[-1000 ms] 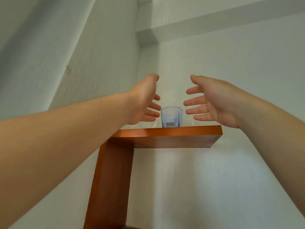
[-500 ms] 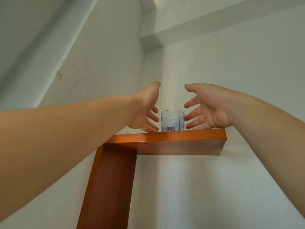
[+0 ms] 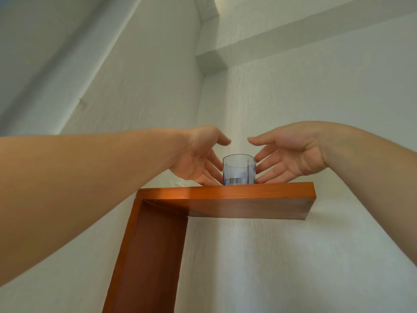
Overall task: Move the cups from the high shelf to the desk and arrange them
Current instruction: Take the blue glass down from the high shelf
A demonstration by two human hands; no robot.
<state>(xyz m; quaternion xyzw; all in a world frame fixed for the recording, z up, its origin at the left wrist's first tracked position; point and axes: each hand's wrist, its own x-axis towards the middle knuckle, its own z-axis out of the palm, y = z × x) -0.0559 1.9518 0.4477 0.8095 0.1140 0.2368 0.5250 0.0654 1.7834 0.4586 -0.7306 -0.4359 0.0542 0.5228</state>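
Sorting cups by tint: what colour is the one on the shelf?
Clear with a blue tint, the cup shows best in the head view.

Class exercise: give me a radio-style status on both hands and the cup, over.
Left hand and right hand open, flanking cup. Cup upright on shelf, not gripped. Nothing in the way.

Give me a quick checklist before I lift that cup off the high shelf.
1. Clear cup upright on the wooden shelf: ok.
2. Left hand and right hand flank it, fingers straight: ok.
3. Fingers actually curled round the cup: not ok, no grip yet.
4. Cup empty: cannot tell.
5. Other cups behind the left hand: cannot tell, only a glassy edge shows.
6. Desk ready: cannot tell, out of view.
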